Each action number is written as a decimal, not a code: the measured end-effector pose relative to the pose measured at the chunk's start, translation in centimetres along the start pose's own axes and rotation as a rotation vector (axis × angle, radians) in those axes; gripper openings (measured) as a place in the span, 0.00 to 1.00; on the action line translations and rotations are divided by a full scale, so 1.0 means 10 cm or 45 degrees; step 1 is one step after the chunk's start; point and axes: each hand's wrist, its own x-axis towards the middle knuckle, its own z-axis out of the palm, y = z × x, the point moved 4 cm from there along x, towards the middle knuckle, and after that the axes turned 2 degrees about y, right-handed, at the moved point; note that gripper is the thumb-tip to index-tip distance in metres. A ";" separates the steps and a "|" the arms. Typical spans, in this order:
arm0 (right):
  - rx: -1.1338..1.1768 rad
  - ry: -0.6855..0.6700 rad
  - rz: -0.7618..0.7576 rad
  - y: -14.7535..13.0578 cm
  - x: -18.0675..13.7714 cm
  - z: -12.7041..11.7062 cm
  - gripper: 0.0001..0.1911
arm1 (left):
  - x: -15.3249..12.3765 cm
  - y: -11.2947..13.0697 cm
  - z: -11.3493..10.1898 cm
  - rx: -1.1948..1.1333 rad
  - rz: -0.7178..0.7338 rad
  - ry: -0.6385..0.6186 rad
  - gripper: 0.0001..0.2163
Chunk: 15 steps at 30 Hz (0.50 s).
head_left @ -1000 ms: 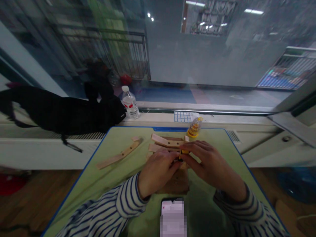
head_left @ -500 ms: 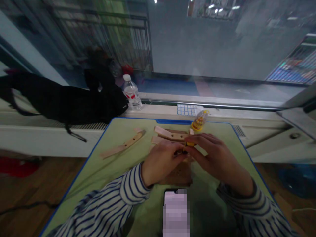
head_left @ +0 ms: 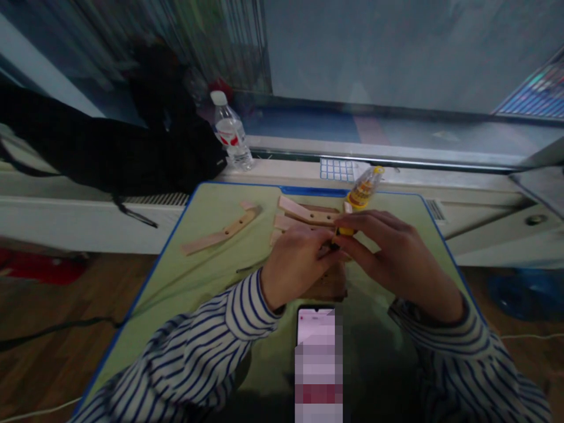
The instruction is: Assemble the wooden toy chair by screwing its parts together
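Note:
My right hand (head_left: 396,255) is closed, thumb and fingers pinching a small yellow-and-black tool (head_left: 346,231), mostly covered by the fingers; its exact kind is hidden. Touching close beside it, my left hand (head_left: 297,261) has its thumb and fingers pressed together, and what they grip is out of sight. Both hands are over a wooden assembly. Pale angled wooden strips (head_left: 314,215) with dark holes stick out behind the left hand. A brown wooden board (head_left: 326,286) shows below the hands. Off to the left, a separate bent wooden strip (head_left: 229,231) with two holes lies on the table.
The green table (head_left: 176,296) has a blue rim. A phone (head_left: 316,323) lies nearest me. At the far edge stands a yellow-capped, tilted glue-like bottle (head_left: 365,189). A water bottle (head_left: 232,135) and black bag (head_left: 167,155) rest on the windowsill.
The view has tilted down, so the table sits higher in the picture. Both hands remain together at the wooden assembly, with the yellow-and-black tool still in the right fingers.

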 end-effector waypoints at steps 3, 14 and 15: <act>-0.006 -0.001 0.006 -0.01 0.00 0.02 0.10 | 0.00 -0.01 -0.01 -0.023 0.000 -0.009 0.12; 0.087 -0.045 0.061 0.01 0.03 -0.03 0.11 | 0.03 -0.06 -0.05 -0.067 0.034 0.002 0.07; 0.100 -0.044 0.055 0.01 0.03 -0.05 0.12 | 0.03 -0.05 -0.05 -0.060 0.032 0.003 0.07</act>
